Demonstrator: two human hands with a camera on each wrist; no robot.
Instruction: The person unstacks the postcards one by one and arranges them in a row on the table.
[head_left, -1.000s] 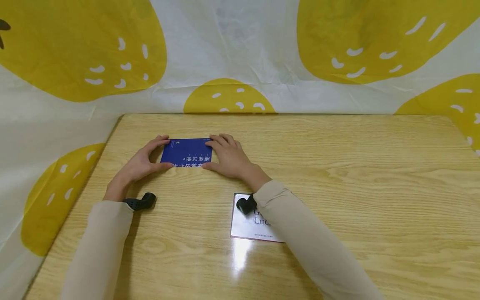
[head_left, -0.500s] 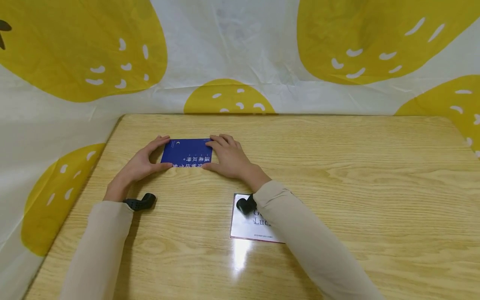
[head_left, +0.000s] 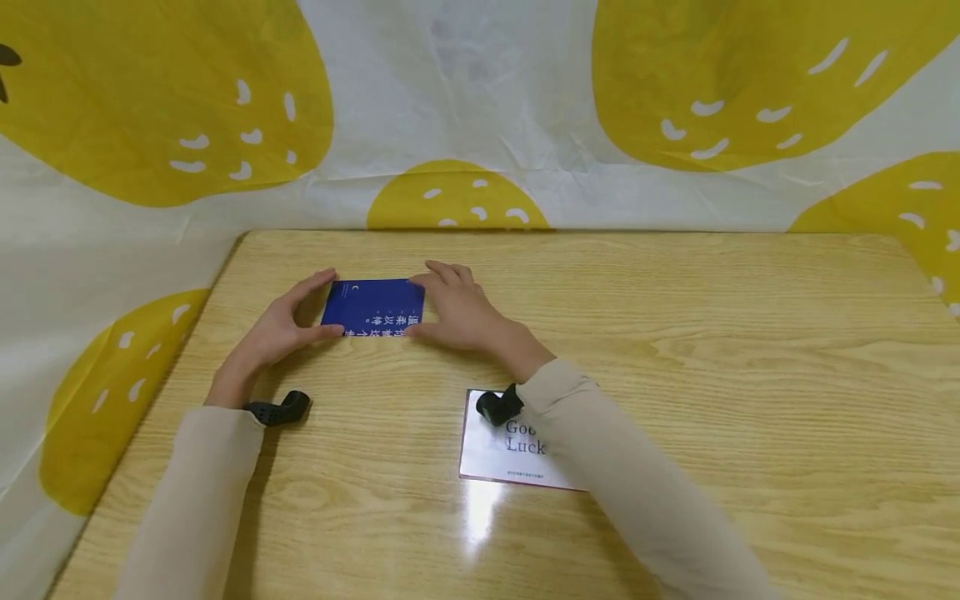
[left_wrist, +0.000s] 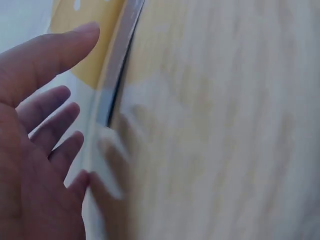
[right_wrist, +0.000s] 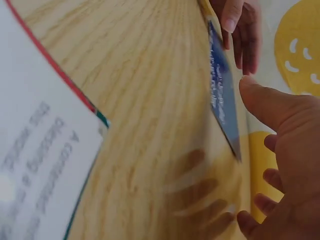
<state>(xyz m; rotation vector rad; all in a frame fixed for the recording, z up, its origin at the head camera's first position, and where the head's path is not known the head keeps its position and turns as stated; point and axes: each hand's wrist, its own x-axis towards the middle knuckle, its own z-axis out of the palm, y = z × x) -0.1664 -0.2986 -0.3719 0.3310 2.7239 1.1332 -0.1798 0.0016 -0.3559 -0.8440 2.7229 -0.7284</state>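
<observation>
A blue card (head_left: 375,302) with white characters and a small moon lies flat toward the far left of the wooden table. My left hand (head_left: 279,327) is at its left end in the head view, thumb and fingers spread around the corners. At the right end is my right hand (head_left: 467,315), its fingers overlapping the card's edge in that view. The right wrist view has the right hand (right_wrist: 295,155) with extended fingers, apart from the blue card (right_wrist: 223,95). Relaxed, parted fingers show on the left hand (left_wrist: 42,130) in the left wrist view, holding nothing.
A white card (head_left: 483,454) reading "Good Luck", with a red edge, lies nearer on the table (head_left: 750,358), partly under the right sleeve (head_left: 622,467). A black wrist camera (head_left: 281,408) sits on the left wrist. A lemon-print cloth (head_left: 465,100) hangs behind the table.
Both hands have loosened from the blue card. The right hand has lifted and shifted slightly right, baring more of the white card. The blue card stays in place.
</observation>
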